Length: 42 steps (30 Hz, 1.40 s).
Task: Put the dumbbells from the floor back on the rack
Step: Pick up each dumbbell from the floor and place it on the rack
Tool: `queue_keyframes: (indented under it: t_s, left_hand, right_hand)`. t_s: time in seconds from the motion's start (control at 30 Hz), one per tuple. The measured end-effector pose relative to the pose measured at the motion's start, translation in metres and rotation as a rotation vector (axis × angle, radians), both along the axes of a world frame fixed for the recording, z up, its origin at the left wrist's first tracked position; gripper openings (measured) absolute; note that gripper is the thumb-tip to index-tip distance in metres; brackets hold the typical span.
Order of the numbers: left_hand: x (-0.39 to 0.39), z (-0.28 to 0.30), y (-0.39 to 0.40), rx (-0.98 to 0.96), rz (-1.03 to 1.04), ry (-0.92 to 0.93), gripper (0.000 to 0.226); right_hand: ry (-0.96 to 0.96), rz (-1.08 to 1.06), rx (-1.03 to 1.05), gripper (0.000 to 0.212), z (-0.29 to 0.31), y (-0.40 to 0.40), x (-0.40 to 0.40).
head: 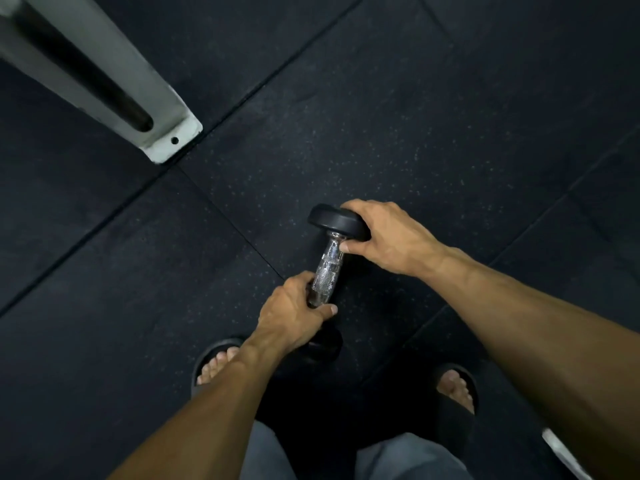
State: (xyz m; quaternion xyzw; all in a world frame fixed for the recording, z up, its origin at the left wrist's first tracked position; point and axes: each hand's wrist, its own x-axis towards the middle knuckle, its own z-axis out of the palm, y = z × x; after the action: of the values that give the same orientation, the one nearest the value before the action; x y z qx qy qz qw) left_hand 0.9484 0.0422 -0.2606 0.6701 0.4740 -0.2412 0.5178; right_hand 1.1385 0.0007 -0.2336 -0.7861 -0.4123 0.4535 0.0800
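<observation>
Above the floor (415, 98), left hand (294, 311) grips the dumbbell (327, 268) handle, right hand (388, 237) clasps its head, sharing the weight

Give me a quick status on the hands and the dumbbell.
Left hand grips dumbbell handle. Right hand holds its far head. Rack not identifiable; grey metal post foot stands on floor, far left.

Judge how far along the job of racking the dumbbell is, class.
Done: nothing racked in view. In hand: the left hand grips the dumbbell by its handle, and the right hand holds its far head, above the floor. Left: carrying it to the rack, which is not recognisable here.
</observation>
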Motion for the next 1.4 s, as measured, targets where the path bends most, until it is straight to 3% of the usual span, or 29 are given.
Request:
queue_keyframes:
  t_s: [0.3,0.73,1.0,1.4]
  left_hand:
    - [0.052,0.116,0.014,0.051,-0.119,-0.155,0.027]
    - [0.173,0.414,0.011,0.162,-0.631,-0.411,0.025]
    - [0.256,0.561,-0.095,0.138,-0.854,-0.586,0.031]
    - [0.356,0.665,-0.331,0.067,-1.204,-0.673,0.027]
  right_hand:
    - [-0.106,-0.112,0.081,0.043,0.133,-0.012,0.045]
    - [-0.384,-0.511,0.233,0.041,0.45,-0.106,0.097]
    - [-0.581,-0.673,0.223,0.048,0.604,-0.234,0.133]
    - [-0.659,-1.008,0.177,0.052,0.709,-0.486,0.162]
